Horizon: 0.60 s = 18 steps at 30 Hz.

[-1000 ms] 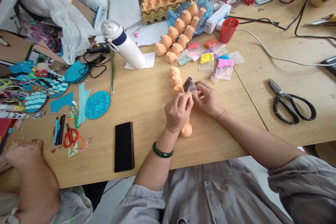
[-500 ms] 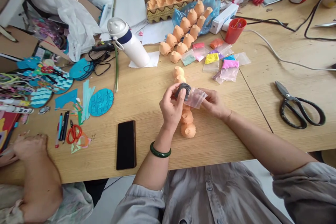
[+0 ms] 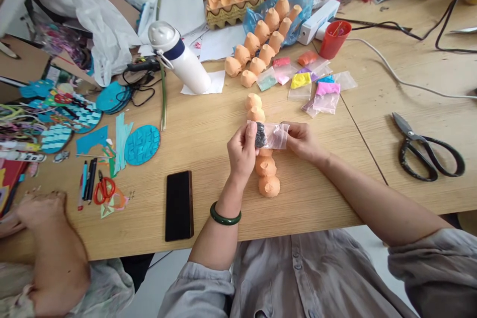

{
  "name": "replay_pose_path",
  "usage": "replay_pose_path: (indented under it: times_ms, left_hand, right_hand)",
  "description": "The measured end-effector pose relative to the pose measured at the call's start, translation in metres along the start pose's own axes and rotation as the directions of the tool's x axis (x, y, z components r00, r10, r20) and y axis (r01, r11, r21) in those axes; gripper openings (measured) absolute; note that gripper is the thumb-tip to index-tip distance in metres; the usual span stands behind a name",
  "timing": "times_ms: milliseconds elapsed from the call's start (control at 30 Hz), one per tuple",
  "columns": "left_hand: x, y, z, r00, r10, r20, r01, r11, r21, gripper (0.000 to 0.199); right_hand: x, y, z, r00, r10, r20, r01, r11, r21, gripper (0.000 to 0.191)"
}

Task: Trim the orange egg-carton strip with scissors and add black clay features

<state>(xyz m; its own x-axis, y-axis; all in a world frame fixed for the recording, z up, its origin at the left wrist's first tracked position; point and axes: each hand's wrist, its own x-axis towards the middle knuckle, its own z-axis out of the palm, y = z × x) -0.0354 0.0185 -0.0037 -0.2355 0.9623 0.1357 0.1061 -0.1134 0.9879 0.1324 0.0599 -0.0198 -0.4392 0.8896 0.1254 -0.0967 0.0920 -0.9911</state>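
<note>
A small clear bag (image 3: 274, 136) with a black lump in its left end is stretched between my two hands. My left hand (image 3: 243, 151) pinches the end with the black lump, thumb on top. The bag's right end is gripped by the closed fingers of my right hand (image 3: 302, 143). Beneath the bag runs a strip of orange egg-carton cups (image 3: 267, 166), its middle partly hidden. Beyond my hands lie small bags of coloured material, among them a yellow one (image 3: 300, 81) and a pink one (image 3: 327, 95).
Black-handled scissors (image 3: 428, 146) lie at the right, a phone (image 3: 179, 205) at the left front. A white bottle (image 3: 182, 59), a red cup (image 3: 334, 39) and more egg cups (image 3: 261, 35) stand farther back. Another person's hand (image 3: 42, 208) rests at the far left.
The bag is now pulled out flatter and straighter between my hands. My left thumb has shifted to the left off the middle of the black lump. The view has moved slightly.
</note>
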Motion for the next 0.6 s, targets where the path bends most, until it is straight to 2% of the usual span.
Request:
replay_pose_path:
  times_ms: [100, 167, 333, 467, 600]
  left_hand:
    - [0.001, -0.004, 0.000, 0.996, 0.041, -0.079, -0.033, 0.994, 0.102, 0.051]
    - [0.001, -0.006, 0.001, 0.992, 0.054, -0.115, -0.037, 0.989, 0.142, 0.052]
    - [0.001, -0.010, 0.002, 0.978, 0.068, -0.195, -0.034, 0.984, 0.174, 0.051]
    - [0.001, -0.012, 0.003, 0.974, 0.073, -0.215, -0.031, 0.981, 0.193, 0.049]
    - [0.002, -0.013, 0.003, 0.967, 0.047, -0.249, -0.016, 0.992, 0.125, 0.050]
  right_hand:
    - [0.001, 0.000, 0.004, 0.987, -0.016, -0.161, 0.024, 0.999, 0.047, 0.049]
    - [0.001, -0.001, 0.005, 0.977, -0.068, -0.203, 0.078, 0.996, 0.040, 0.047]
    - [-0.002, -0.006, 0.002, 0.966, -0.231, -0.112, 0.218, 0.969, -0.116, 0.028]
    - [-0.006, -0.009, 0.005, 0.940, -0.297, -0.166, 0.265, 0.945, -0.189, 0.022]
    - [-0.007, -0.008, 0.007, 0.926, -0.355, -0.129, 0.309, 0.908, -0.283, 0.015]
